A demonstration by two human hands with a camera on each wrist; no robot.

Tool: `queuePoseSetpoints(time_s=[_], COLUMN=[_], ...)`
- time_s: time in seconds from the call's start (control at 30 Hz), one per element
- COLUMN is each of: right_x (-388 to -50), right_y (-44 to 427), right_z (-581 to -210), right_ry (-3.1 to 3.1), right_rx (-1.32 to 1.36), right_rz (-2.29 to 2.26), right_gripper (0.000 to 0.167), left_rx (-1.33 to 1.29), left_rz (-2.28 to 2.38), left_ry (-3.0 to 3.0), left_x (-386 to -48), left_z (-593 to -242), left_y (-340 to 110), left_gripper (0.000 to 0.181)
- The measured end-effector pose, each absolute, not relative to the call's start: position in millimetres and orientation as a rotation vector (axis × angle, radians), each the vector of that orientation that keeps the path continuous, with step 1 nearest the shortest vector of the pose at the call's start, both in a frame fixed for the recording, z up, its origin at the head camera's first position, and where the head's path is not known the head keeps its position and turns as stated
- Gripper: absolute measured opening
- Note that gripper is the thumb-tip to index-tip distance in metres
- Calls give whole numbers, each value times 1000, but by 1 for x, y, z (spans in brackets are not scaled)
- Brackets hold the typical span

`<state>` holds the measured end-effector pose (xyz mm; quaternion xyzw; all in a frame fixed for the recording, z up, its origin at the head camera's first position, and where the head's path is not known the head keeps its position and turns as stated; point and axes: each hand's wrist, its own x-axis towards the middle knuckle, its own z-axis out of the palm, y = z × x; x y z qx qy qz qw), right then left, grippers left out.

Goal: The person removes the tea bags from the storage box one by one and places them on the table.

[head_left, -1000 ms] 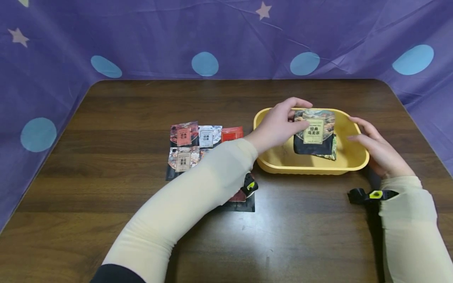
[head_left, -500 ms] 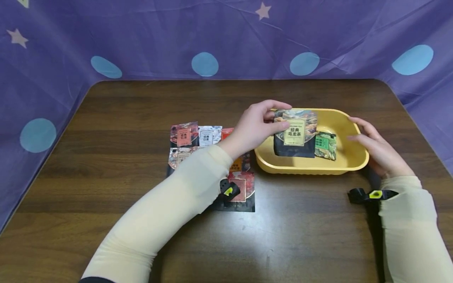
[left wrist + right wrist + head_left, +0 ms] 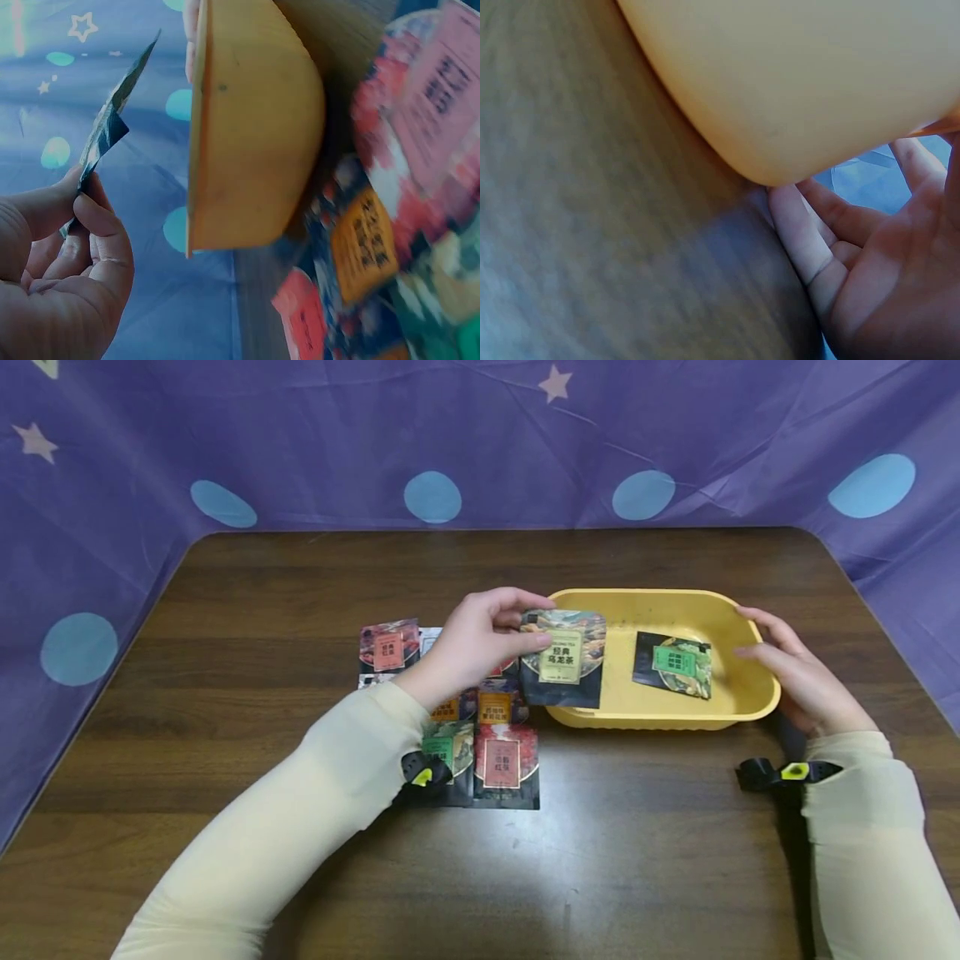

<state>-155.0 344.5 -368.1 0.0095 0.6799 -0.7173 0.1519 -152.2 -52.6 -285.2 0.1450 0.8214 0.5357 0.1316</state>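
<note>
My left hand [image 3: 480, 639] pinches a black tea sachet [image 3: 562, 664] with a pale yellow label by its left edge. The sachet is upright at the left end of the yellow plastic tub [image 3: 660, 722], overlapping its rim in the head view. From the left wrist view, thumb and fingers [image 3: 101, 232] hold the sachet edge-on, above the table. My right hand [image 3: 810, 677] grips the tub's right end, thumb over the rim and the other fingers outside; the right wrist view has fingertips against the tub's underside corner [image 3: 772, 169]. A green-labelled sachet [image 3: 675, 664] lies inside the tub.
Several tea sachets [image 3: 507, 764] lie in rows on the wooden table [image 3: 300, 577], left of the tub and partly hidden under my left arm. A purple curtain [image 3: 337, 435] with stars and blue dots borders the table behind and at the sides.
My left hand has moved left with the oolong sachet, from over the tub to its left end. The green-labelled sachet inside is now uncovered. My right hand and the tub have stayed put.
</note>
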Motion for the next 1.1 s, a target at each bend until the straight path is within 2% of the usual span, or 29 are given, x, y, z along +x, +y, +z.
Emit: queuePoseSetpoints(time_s=[0.53, 1.1], right_x=[-155, -155], right_y=[344, 343], right_z=[-367, -367], right_ry=[1967, 1961], right_rx=[51, 58], right_rz=[-2041, -2038], right_gripper=[48, 47], left_rx=[368, 286], left_rz=[1507, 1524], left_ry=[2369, 2326], left_x=[-145, -135], left_z=[-284, -283], left_y=[-71, -97], left_gripper=[29, 31])
